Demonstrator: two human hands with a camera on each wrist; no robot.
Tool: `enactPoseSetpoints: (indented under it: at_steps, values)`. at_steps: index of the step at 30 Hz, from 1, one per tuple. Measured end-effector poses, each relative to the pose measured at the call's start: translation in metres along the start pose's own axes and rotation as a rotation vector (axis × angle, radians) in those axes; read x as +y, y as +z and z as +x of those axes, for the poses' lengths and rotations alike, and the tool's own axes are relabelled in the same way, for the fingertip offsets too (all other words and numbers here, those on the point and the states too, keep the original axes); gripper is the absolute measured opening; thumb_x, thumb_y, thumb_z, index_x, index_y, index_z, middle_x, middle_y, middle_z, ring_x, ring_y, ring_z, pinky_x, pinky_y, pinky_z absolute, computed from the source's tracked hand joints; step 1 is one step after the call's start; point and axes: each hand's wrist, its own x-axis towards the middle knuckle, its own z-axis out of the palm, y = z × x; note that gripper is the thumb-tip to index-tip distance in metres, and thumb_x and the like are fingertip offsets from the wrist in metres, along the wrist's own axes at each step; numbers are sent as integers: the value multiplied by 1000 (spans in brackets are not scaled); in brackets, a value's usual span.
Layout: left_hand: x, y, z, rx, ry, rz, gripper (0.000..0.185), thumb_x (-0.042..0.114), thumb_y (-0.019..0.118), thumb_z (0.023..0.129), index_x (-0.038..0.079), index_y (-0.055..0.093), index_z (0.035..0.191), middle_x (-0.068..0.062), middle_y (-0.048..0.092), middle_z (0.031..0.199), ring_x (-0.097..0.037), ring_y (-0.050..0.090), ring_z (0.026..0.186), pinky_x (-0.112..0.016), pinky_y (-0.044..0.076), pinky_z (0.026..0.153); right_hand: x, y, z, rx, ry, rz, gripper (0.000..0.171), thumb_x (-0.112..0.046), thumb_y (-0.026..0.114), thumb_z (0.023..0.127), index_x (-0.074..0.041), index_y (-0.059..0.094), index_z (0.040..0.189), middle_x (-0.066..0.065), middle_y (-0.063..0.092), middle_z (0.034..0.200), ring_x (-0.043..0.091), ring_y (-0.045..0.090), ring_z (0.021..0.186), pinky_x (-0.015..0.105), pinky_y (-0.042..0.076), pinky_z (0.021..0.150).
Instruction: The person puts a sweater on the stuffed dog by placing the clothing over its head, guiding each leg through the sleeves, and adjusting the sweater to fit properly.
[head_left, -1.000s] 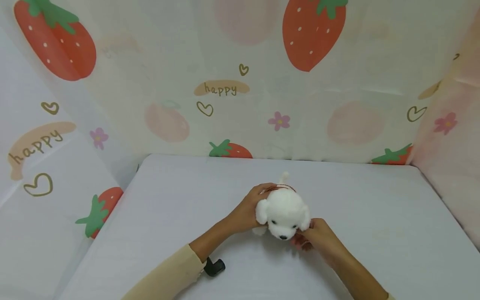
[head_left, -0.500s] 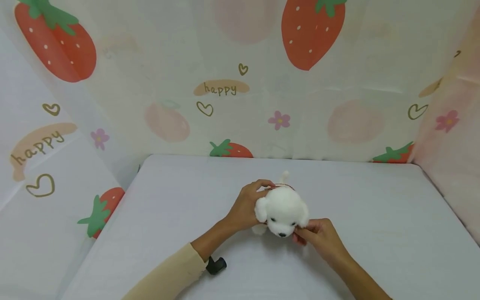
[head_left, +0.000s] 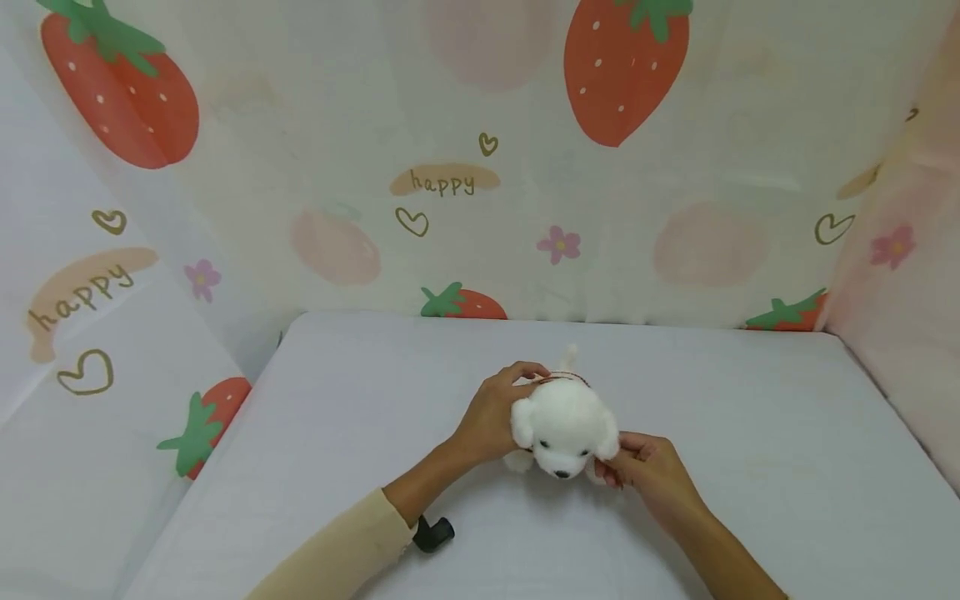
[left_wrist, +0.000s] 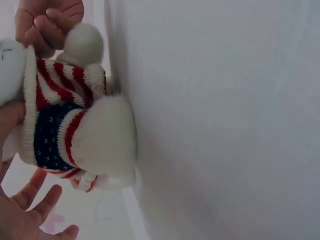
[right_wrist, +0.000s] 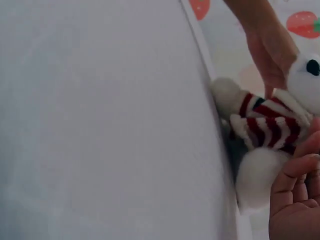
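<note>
A white plush dog (head_left: 567,421) stands on the table facing me, tail up behind. It wears a knitted sweater (left_wrist: 50,132) with red and white stripes and a dark blue part. My left hand (head_left: 495,417) holds the dog from its left side in the head view, with fingers over its back. In the left wrist view the thumb lies by the neck, and other fingers spread beyond the body. My right hand (head_left: 651,471), fingers curled, pinches at the sweater's edge beside the dog's ear and front leg; the ear partly hides the fingertips.
The white table (head_left: 750,433) extends around the dog on all sides. A printed strawberry curtain (head_left: 480,108) hangs behind and at both sides. A small black device (head_left: 433,534) sits below my left wrist.
My right hand has shifted from under the dog's chin slightly to the right, beside the ear. My left hand stays around the dog, which has hardly moved.
</note>
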Motion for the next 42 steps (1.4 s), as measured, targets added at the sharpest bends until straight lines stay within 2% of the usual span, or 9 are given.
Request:
enactPoseSetpoints:
  at_steps: [5,12,15,19,22,26,32,37,42]
  values:
    - [6,2,-5,-42,-63,-35,53,20,92,74,11,71,122,-6,58,131,-22,56,119,-37,51,95,3,-10,1,-91,-52,-131,21,-11,68,97,9,69,101,7,70,80,13,60,68,28,51,59]
    - [3,-9,-14,-163,-176,-216,73,13,91,77,11,58,142,-8,47,141,-21,49,129,-35,49,101,-12,-18,3,103,-195,-645,9,-11,73,93,-12,77,100,-2,74,94,14,68,88,28,55,75]
    - [-1,-16,-22,-162,-245,-277,75,12,90,78,13,54,144,-9,50,136,-21,54,122,-38,53,96,-15,-21,3,143,-223,-735,13,-9,72,94,-13,76,106,-4,74,99,16,68,94,28,56,78]
    - [-6,-18,-30,-193,-368,-344,63,17,89,79,14,57,134,-2,61,127,-18,63,108,-33,56,89,-12,-15,6,95,-207,-741,26,-11,77,89,-6,72,113,1,73,102,20,70,95,30,58,78]
    - [-9,-12,-32,-240,-419,-339,59,21,89,79,13,61,131,1,66,123,-14,66,101,-27,56,85,-9,-7,10,61,-189,-749,34,-12,82,84,0,70,114,7,74,102,24,72,94,33,59,76]
    - [-12,-5,-30,-259,-393,-293,49,18,90,79,11,69,123,0,72,110,-12,68,92,-24,56,78,-7,0,18,52,-156,-765,24,-11,82,83,0,72,101,6,73,91,21,68,80,32,55,65]
    - [-7,-2,-23,-286,-400,-260,28,17,89,79,13,74,102,4,73,92,-6,65,80,-24,54,72,-10,4,22,42,-30,-660,17,-17,78,84,-3,73,92,-1,68,76,16,51,66,31,42,55]
    - [-1,-12,-19,-320,-424,-208,23,21,91,78,13,77,95,7,73,82,-4,64,72,-24,53,64,-8,3,23,42,-59,-707,15,-16,80,84,-4,70,84,-2,59,67,14,47,61,29,40,53]
    - [-3,-22,-20,-356,-416,-141,22,27,91,77,15,81,93,10,71,77,-4,59,70,-24,49,61,-7,1,25,3,-65,-750,18,-18,80,86,-3,71,88,-2,59,67,14,47,61,29,41,53]
